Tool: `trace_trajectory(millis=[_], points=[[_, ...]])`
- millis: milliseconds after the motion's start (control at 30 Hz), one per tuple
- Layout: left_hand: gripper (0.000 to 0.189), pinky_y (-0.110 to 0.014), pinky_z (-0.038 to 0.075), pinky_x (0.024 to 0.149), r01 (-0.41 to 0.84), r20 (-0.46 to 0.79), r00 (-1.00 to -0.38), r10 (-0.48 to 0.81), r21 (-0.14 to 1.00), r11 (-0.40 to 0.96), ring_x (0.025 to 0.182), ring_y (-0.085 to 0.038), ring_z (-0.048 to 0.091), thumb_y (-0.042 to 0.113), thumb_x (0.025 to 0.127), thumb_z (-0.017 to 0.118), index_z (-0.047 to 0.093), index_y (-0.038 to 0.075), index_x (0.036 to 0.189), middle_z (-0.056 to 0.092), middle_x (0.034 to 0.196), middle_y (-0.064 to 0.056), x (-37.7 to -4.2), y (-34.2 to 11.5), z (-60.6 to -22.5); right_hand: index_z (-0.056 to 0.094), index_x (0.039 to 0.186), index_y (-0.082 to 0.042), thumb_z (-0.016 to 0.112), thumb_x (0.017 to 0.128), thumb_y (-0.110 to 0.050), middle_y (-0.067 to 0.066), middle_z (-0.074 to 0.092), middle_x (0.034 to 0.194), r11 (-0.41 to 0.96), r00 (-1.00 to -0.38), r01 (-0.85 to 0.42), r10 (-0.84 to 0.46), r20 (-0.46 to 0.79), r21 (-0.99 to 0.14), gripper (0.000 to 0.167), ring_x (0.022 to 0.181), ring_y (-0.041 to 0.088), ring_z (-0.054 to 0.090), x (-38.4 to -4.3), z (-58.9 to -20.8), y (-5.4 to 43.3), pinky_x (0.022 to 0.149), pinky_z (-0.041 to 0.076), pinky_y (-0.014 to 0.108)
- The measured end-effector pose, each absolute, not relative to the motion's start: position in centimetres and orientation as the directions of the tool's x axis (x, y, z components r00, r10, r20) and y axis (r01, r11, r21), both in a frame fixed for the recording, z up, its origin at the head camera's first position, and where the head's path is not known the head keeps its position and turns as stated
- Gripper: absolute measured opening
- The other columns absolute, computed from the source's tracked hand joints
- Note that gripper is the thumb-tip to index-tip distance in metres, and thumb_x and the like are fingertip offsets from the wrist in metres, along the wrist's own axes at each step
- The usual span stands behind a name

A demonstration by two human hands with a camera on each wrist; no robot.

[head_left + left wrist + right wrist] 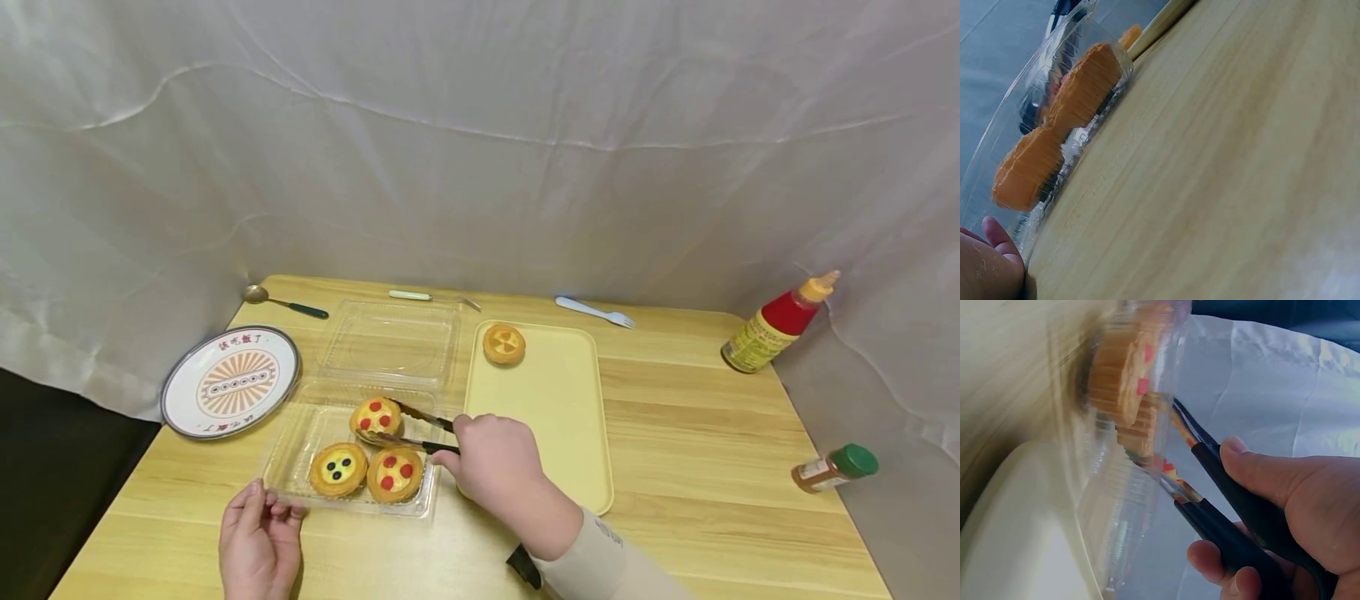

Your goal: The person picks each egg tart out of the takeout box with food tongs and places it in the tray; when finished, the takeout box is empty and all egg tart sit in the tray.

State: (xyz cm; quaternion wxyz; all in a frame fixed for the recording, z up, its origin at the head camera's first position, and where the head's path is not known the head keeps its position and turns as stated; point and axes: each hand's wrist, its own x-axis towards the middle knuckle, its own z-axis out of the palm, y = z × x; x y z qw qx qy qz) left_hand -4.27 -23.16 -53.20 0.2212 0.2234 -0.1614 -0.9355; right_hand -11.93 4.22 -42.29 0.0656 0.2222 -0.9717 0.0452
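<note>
My right hand (498,462) grips black-handled tongs (1241,512), thumb on one handle and fingers on the other. Their metal tips straddle the rear tart with red dots (375,416), inside a clear plastic container (296,446). In front of that tart sit another red-dotted tart (394,475) and a tart with dark blue dots (338,470). At the container's near left corner, my left hand (258,542) holds the rim between thumb and fingers. The container's lid (393,342) lies folded back behind it.
A yellow tray (555,392) right of the container bears one tart (504,344). Left stands a patterned plate (236,383). Along the back lie a spoon (300,309), a pale-handled utensil (410,295) and a fork (596,312). A sauce bottle (776,325) and spice jar (834,468) are at right.
</note>
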Motion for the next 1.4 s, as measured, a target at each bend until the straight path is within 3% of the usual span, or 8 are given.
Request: trace_trajectory(millis=[433, 1067, 1400], points=[[0.01, -0.034, 0.051, 0.059, 0.34, -0.348, -0.801, -0.486, 0.404, -0.849, 0.068, -0.019, 0.052, 0.005, 0.108, 0.057, 0.06, 0.0, 0.1, 0.055, 0.081, -0.009, -4.3, -23.2, -53.3, 0.056, 0.072, -0.018, 0.083, 0.085, -0.058, -0.004, 0.046, 0.055, 0.884, -0.88, -0.44, -0.39, 0.27, -0.157, 0.05, 0.047, 0.019, 0.053, -11.5, -42.1, 5.5, 0.039, 0.038, 0.036], [0.008, -0.034, 0.05, 0.059, 0.338, -0.38, -0.78, -0.497, 0.414, -0.845, 0.068, -0.018, 0.051, 0.006, 0.108, 0.058, 0.061, 0.001, 0.102, 0.055, 0.081, -0.009, -4.4, -23.1, -53.2, 0.069, 0.085, -0.019, 0.087, 0.083, -0.052, -0.009, 0.05, 0.058, 0.888, -0.888, -0.402, -0.318, 0.331, -0.223, 0.038, 0.048, 0.014, 0.05, -10.9, -40.5, 8.3, 0.04, 0.034, 0.032], [0.009, -0.034, 0.05, 0.058, 0.344, -0.373, -0.783, -0.498, 0.409, -0.845, 0.067, -0.019, 0.051, 0.005, 0.108, 0.058, 0.06, 0.0, 0.101, 0.055, 0.08, -0.01, -4.4, -23.1, -53.2, 0.07, 0.088, -0.014, 0.089, 0.081, -0.049, -0.004, 0.056, 0.059, 0.876, -0.818, -0.443, -0.308, 0.485, -0.191, 0.04, 0.046, 0.017, 0.053, -11.3, -40.0, 10.6, 0.038, 0.035, 0.032]])
